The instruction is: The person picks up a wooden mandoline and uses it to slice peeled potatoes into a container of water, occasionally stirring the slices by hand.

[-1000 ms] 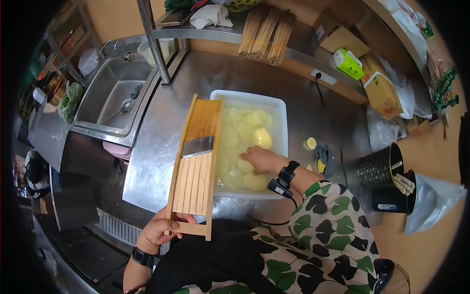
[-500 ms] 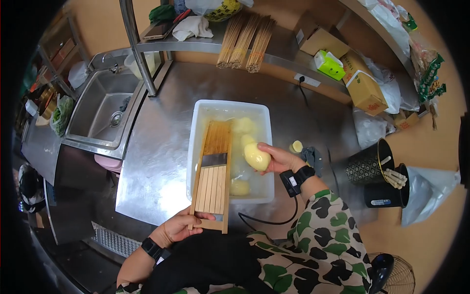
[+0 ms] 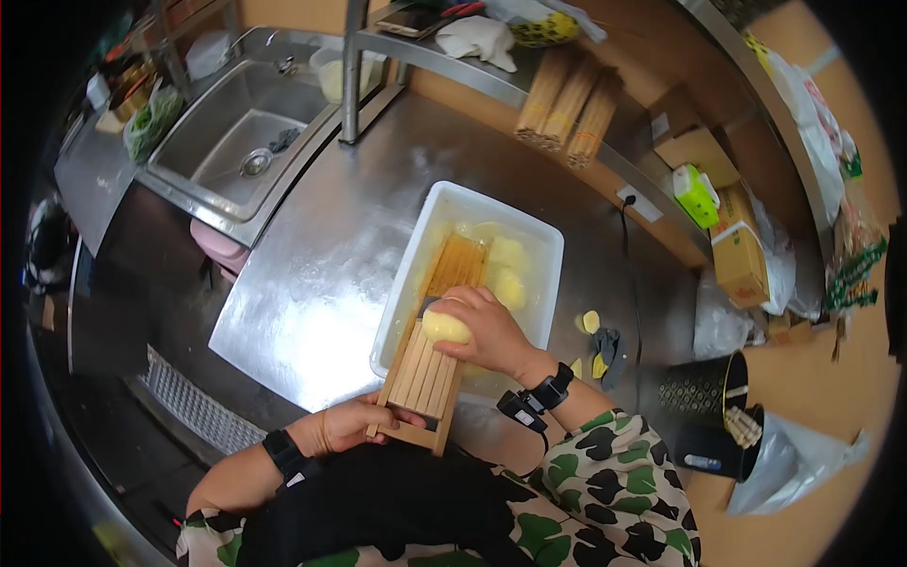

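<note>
My right hand (image 3: 493, 333) is wrapped over a peeled potato (image 3: 446, 328) and has it against the face of a wooden mandoline slicer (image 3: 422, 378), close to the blade. With fingers round its near end frame, my left hand (image 3: 356, 421) grips the slicer. The slicer slopes, its far end down in a white plastic tub (image 3: 556, 283) of cloudy water. More peeled potatoes (image 3: 510, 274) lie in that water. My right hand hides most of the blade.
Right of the tub lie a potato end piece (image 3: 590, 322) and a grey cloth (image 3: 610, 357). A sink (image 3: 213, 142) is at the left. Bundled skewers (image 3: 567, 109) and cardboard boxes (image 3: 740, 260) sit on the back shelf. A black cable (image 3: 628, 246) runs down the right.
My right hand has brought the potato from above the tub's right side leftward onto the slicer. My left hand keeps its hold. The head view has turned, tilting the scene.
</note>
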The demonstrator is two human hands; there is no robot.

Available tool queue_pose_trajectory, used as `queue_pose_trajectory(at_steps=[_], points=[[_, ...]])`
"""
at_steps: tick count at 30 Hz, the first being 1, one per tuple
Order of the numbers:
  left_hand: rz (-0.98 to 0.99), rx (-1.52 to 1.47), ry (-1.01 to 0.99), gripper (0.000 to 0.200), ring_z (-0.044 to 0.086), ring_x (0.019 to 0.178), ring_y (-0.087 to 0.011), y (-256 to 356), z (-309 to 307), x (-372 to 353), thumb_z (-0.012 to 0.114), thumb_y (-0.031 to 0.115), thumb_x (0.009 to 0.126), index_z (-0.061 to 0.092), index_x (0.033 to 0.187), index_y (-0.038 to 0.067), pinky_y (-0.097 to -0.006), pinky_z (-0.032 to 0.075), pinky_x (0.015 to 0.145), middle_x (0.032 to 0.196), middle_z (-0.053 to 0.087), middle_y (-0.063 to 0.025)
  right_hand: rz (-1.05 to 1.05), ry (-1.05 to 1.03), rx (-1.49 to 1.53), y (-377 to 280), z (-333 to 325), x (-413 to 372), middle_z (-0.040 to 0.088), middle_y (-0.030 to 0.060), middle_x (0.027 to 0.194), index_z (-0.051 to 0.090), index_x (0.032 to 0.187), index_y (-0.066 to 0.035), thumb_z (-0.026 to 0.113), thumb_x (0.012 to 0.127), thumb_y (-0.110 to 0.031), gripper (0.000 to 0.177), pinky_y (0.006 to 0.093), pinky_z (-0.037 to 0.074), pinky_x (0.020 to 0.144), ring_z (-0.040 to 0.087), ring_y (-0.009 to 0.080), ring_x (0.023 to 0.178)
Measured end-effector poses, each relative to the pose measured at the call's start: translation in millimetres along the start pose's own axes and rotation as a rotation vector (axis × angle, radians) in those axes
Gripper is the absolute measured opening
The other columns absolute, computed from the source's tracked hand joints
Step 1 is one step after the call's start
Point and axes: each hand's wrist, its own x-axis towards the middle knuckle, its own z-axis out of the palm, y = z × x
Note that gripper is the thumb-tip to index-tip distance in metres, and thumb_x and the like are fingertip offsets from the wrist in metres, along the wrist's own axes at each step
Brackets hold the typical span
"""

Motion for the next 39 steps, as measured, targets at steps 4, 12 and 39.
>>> queue_pose_trajectory(at_steps=[4,12,39], points=[[-0.004,-0.020,0.003,0.058,0.057,0.086,-0.0079,-1.3,-0.6,-1.1,0.053,-0.003,0.077,0.042,0.134,0.006,-0.0168,0.044,0.058,0.113,0.062,-0.0136,-0.022,-0.100,-0.035,-9.2,-0.6,7.7,0.055,0.0103,0.107,0.062,0.110,-0.009,0.073,0.074,-0.027,0.042,0.0391,0.045,0.088,0.052,0.0311,0.101],[0.000,-0.004,-0.049,0.053,0.055,0.095,-0.0035,-1.0,-6.5,-4.1,0.052,0.004,0.081,0.043,0.132,0.009,-0.0147,0.043,0.063,0.112,0.063,-0.0046,0.148,-0.050,-0.088,47.8,15.6,38.4,0.056,0.0112,0.104,0.064,0.106,-0.008,0.072,0.077,-0.026,0.035,0.0397,0.047,0.085,0.053,0.0329,0.098],[-0.044,-0.024,-0.144,0.047,0.056,0.086,-0.0027,-1.2,-21.5,0.0,0.054,0.000,0.080,0.049,0.127,0.002,-0.0134,0.047,0.061,0.112,0.063,-0.0036,0.139,-0.178,0.040,32.1,24.4,41.0,0.052,0.0112,0.103,0.063,0.106,-0.010,0.070,0.078,-0.021,0.031,0.0388,0.042,0.090,0.050,0.0320,0.101]])
